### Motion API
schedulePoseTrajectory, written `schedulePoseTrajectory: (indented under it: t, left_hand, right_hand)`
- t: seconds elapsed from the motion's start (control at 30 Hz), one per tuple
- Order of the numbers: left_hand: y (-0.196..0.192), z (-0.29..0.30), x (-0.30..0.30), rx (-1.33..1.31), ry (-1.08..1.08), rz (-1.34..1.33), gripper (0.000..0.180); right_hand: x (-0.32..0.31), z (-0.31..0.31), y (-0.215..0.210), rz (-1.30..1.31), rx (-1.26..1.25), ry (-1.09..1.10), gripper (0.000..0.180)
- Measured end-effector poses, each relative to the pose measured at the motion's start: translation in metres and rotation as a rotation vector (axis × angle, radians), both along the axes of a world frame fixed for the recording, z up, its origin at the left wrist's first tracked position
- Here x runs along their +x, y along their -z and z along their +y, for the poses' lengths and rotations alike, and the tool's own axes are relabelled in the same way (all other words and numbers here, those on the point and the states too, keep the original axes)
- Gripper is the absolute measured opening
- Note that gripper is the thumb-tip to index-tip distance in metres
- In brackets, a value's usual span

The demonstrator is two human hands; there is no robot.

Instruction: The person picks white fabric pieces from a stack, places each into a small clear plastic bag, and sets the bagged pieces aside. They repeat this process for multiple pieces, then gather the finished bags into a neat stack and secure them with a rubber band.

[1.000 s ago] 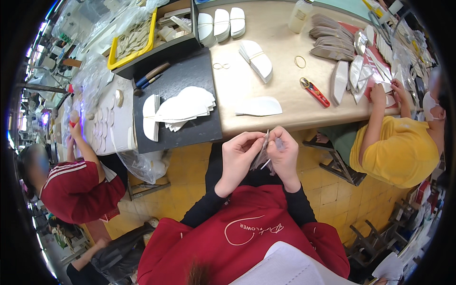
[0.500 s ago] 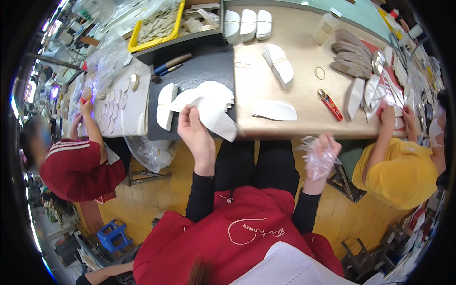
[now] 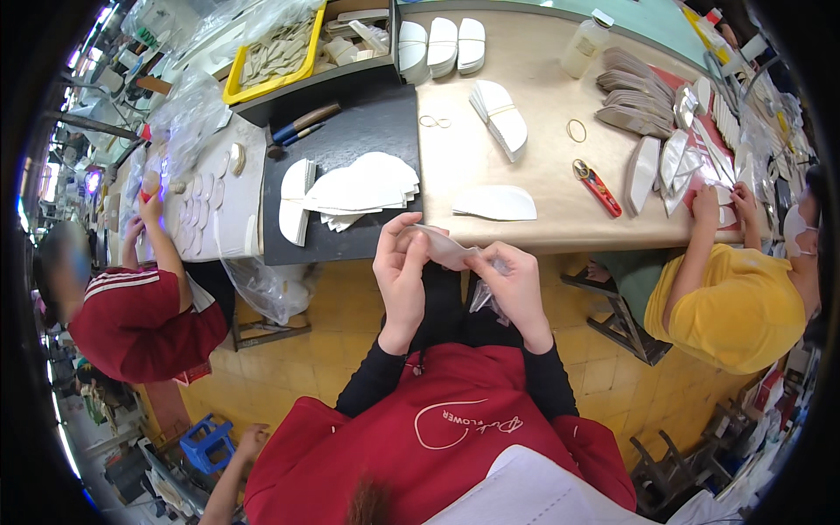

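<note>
Just off the table's front edge, my left hand (image 3: pixel 402 282) pinches one end of a curved white sheet piece (image 3: pixel 450 251). My right hand (image 3: pixel 516 290) grips its other end, with crumpled clear plastic (image 3: pixel 480 296) hanging from under the fingers. On the black mat (image 3: pixel 376 114) ahead lie a fanned pile of white pieces (image 3: pixel 363 184) and an upright banded stack (image 3: pixel 296 206). A thin white stack (image 3: pixel 496 203) rests on the tan table surface (image 3: pixel 542 157), with another banded stack (image 3: pixel 501 121) beyond it.
Rubber bands (image 3: pixel 576 130) and a red-handled cutter (image 3: pixel 598 188) lie on the right. A hammer (image 3: pixel 302 125), yellow tray (image 3: pixel 278 52) and bottle (image 3: pixel 586 44) stand farther back. Co-workers sit at both sides, one in a red top (image 3: pixel 144 319), one in a yellow top (image 3: pixel 722 311).
My left hand has drawn the white piece back from the fanned pile toward me. My right hand has moved left with the plastic and now grips the piece too.
</note>
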State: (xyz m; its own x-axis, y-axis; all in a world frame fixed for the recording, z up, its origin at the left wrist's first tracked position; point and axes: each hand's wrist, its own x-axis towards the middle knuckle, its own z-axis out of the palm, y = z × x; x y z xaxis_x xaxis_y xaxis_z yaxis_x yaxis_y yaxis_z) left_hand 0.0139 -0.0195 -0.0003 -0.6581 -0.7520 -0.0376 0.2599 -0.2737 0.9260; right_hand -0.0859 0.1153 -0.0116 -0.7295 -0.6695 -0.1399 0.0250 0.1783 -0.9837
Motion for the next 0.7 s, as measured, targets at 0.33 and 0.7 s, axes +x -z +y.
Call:
schedulePoseTrajectory:
  t: [0.33,0.7]
  left_hand:
    - [-0.024,-0.020,0.001,-0.514,0.090,-0.221,0.024]
    - [-0.001,-0.112,0.021,-0.438,-0.504,-0.239,0.018]
  right_hand:
    - [0.002,0.009,-0.014,0.410,0.049,-0.034,0.013]
    - [-0.045,0.072,-0.003,0.129,0.043,0.653,0.019]
